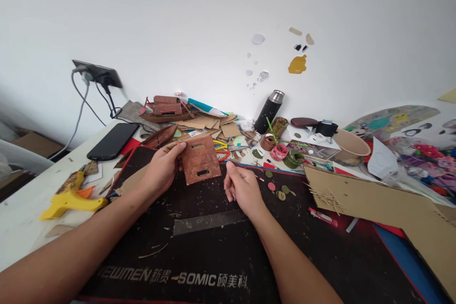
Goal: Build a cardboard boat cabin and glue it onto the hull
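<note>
L hand [162, 168] grips brown card piece [200, 159] by its left edge, held just above black mat [213, 247]. R hand [242, 185] loosely curled, empty, just right of piece, not touching.

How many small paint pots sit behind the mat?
3, clustered right of the left hand's brown painted panel: a brown pot, a pink pot, a green pot. Clutter may hide more.

A yellow glue gun [69, 195] is seen at the left of the worktop [21, 218]. A black phone [113, 141] is laid behind it. A black flask [269, 110] is stood by the wall, and a big cardboard sheet [374, 204] is spread at the right.
</note>
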The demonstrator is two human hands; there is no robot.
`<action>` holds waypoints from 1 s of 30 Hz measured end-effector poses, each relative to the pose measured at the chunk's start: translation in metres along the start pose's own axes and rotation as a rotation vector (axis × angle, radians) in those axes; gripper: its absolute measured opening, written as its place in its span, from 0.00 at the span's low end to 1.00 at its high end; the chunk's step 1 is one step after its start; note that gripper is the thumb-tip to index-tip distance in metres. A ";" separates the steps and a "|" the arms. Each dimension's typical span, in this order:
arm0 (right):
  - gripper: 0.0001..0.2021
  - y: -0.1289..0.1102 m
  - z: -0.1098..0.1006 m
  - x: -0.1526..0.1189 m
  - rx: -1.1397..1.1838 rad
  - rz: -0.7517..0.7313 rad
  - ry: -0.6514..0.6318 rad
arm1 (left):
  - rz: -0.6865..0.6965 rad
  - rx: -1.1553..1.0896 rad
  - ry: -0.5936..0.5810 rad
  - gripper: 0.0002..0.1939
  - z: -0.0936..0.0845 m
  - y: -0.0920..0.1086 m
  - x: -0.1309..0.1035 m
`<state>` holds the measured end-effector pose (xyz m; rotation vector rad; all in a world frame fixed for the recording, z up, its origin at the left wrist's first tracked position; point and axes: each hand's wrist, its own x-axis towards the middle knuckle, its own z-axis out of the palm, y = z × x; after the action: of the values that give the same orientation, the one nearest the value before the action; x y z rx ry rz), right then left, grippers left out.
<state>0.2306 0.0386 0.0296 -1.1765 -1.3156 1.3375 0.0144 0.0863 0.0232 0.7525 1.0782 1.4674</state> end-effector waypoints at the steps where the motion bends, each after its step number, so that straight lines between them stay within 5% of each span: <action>1: 0.37 -0.001 0.000 -0.001 -0.008 0.000 0.009 | 0.002 0.000 0.001 0.21 0.000 0.000 0.000; 30: 0.23 0.005 -0.002 0.001 -0.048 -0.030 -0.064 | 0.047 -0.046 0.058 0.15 0.000 0.001 0.002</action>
<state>0.2324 0.0399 0.0249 -1.1501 -1.4129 1.3379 0.0133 0.0885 0.0242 0.7115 1.0734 1.5574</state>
